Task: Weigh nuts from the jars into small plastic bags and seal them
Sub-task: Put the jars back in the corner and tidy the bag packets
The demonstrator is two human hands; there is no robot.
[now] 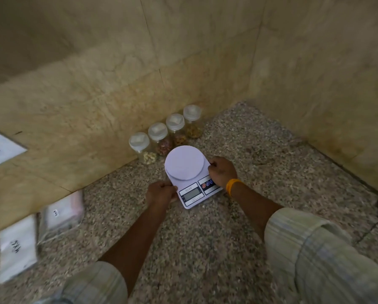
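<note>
Both hands grip a white kitchen scale on the speckled stone counter: the left hand curls round its near-left edge, the right hand clasps its right side, an orange band at the wrist. Blurred packets, probably plastic bags, lie to the left. Beyond the scale, four lidded nut jars line the wall.
</note>
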